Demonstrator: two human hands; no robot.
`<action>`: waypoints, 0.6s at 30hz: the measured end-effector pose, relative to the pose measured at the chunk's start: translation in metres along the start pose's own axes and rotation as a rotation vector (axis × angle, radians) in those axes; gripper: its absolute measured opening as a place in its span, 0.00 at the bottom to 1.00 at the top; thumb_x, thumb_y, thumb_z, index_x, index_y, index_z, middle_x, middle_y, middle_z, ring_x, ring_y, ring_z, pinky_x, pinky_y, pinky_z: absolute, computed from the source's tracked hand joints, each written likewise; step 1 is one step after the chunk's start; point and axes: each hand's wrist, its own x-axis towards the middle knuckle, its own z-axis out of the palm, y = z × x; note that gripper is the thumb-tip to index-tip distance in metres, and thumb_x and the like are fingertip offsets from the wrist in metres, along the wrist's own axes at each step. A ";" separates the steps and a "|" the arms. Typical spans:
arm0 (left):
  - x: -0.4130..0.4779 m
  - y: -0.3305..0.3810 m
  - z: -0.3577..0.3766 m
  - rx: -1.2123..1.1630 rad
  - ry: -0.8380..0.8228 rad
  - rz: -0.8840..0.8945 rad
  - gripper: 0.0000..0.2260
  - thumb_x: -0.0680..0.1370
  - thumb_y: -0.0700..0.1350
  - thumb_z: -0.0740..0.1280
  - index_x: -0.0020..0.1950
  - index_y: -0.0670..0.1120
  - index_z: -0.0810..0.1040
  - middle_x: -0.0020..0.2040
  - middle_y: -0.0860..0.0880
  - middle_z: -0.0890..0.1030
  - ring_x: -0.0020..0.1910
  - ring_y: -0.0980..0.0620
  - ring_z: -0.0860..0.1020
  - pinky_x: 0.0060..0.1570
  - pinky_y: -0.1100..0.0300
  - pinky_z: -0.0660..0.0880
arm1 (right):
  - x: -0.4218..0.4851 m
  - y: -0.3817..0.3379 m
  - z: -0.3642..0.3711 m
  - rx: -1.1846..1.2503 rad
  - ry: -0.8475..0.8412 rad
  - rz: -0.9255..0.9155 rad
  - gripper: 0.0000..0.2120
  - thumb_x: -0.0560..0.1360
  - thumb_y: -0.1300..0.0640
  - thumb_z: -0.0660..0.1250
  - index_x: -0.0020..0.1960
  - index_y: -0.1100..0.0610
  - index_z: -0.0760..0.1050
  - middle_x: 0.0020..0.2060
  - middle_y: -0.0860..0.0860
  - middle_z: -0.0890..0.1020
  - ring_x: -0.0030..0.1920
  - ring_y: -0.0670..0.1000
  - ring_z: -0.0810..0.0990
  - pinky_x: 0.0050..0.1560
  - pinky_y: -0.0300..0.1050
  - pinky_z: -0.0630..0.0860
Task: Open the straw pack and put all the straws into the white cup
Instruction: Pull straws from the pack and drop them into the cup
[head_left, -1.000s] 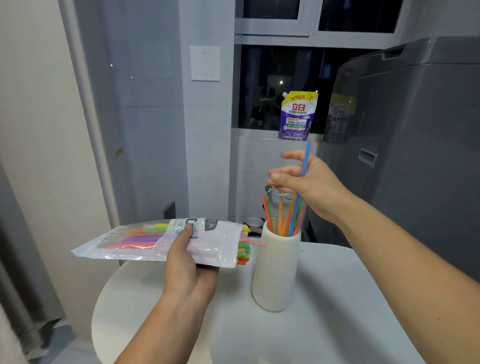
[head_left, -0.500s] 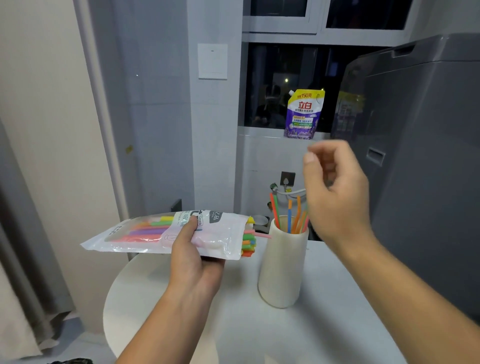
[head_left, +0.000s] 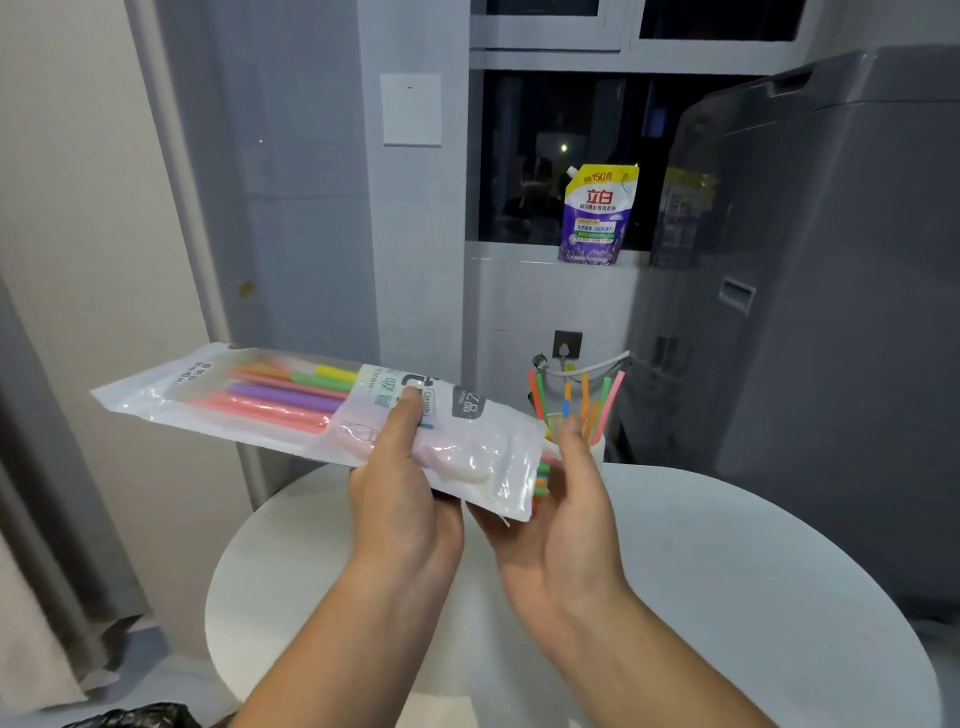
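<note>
My left hand (head_left: 402, 499) grips the clear straw pack (head_left: 218, 395) around its middle, thumb on top, holding it level above the table. Coloured straws show through the plastic, and their ends (head_left: 542, 480) poke out of the pack's open right end. My right hand (head_left: 563, 519) is at that open end, fingers fairly straight and touching the straw ends, thumb under the pack's corner. The white cup (head_left: 598, 448) stands just behind my right hand and is mostly hidden by it. Several straws (head_left: 587, 400) stand upright in the cup.
The round white table (head_left: 727, 571) lies below both hands. A grey washing machine (head_left: 831, 312) stands close on the right. A purple detergent pouch (head_left: 597, 213) sits on the window sill behind. A curtain (head_left: 41, 519) hangs at the left, and something black (head_left: 135, 717) lies on the floor.
My right hand let go of a blue straw in the cup, rose, then came down left to the pack's open end. My left hand has tilted the pack and brought it nearer.
</note>
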 end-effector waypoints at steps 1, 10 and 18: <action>-0.003 -0.005 0.000 0.019 0.017 0.003 0.12 0.79 0.43 0.72 0.62 0.45 0.81 0.58 0.43 0.86 0.55 0.45 0.86 0.59 0.44 0.81 | 0.002 0.001 0.001 0.013 0.012 0.000 0.24 0.79 0.42 0.66 0.63 0.61 0.81 0.57 0.61 0.86 0.60 0.61 0.84 0.68 0.61 0.74; 0.003 -0.016 -0.009 0.075 0.076 0.024 0.05 0.78 0.43 0.72 0.54 0.47 0.84 0.48 0.49 0.89 0.44 0.52 0.88 0.42 0.56 0.84 | 0.014 0.003 -0.006 -0.210 0.117 -0.050 0.18 0.87 0.54 0.55 0.52 0.57 0.83 0.44 0.52 0.89 0.45 0.50 0.88 0.47 0.46 0.83; 0.013 -0.002 -0.013 -0.008 0.098 0.034 0.13 0.80 0.43 0.71 0.64 0.48 0.80 0.59 0.47 0.86 0.55 0.49 0.86 0.58 0.45 0.82 | 0.024 -0.005 -0.016 -0.166 0.110 -0.136 0.17 0.87 0.57 0.55 0.60 0.65 0.79 0.48 0.58 0.88 0.47 0.53 0.88 0.52 0.47 0.84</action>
